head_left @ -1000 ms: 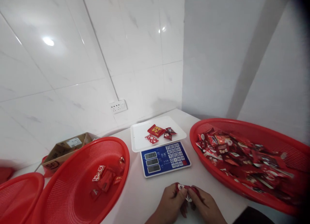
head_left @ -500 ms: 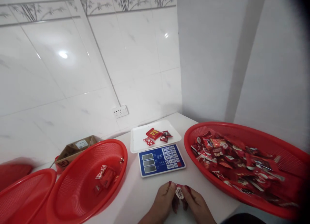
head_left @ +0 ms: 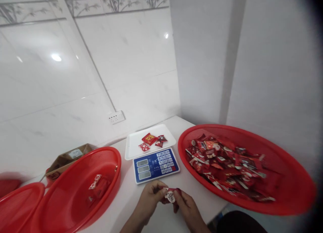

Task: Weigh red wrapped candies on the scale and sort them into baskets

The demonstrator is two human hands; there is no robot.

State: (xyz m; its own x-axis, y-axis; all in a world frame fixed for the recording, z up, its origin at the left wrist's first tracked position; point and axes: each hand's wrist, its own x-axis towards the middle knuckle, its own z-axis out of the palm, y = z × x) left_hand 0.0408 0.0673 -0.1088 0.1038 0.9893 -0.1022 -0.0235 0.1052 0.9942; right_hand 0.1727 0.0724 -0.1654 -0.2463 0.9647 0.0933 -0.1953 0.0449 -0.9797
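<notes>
Between both hands is a small red snack packet (head_left: pixel 170 196) with a white round label bearing dark characters. My left hand (head_left: pixel 153 196) pinches its left edge, and my right hand (head_left: pixel 183 202) pinches the right edge. They are just in front of the blue keypad of a weighing scale (head_left: pixel 155 165). On the scale's white tray (head_left: pixel 133 149) lie several wrapped pieces: a larger red packet with yellow writing (head_left: pixel 149 139), a white-spotted red packet (head_left: pixel 144 147) and small dark red ones (head_left: pixel 161 140).
To the right, a large red basket (head_left: pixel 297 179) holds a heap of red snack packets (head_left: pixel 227 165). At left, another red basket (head_left: pixel 60 196) has a few packets, beside a further red basket (head_left: pixel 17 206). Behind stands an open cardboard box (head_left: pixel 65 160). A wall socket (head_left: pixel 116 117) is above.
The view has swung to the right, so the scale and baskets sit further left. My hands still hold the packet, which has tilted slightly, and my left-hand fingers have shifted on its edge.
</notes>
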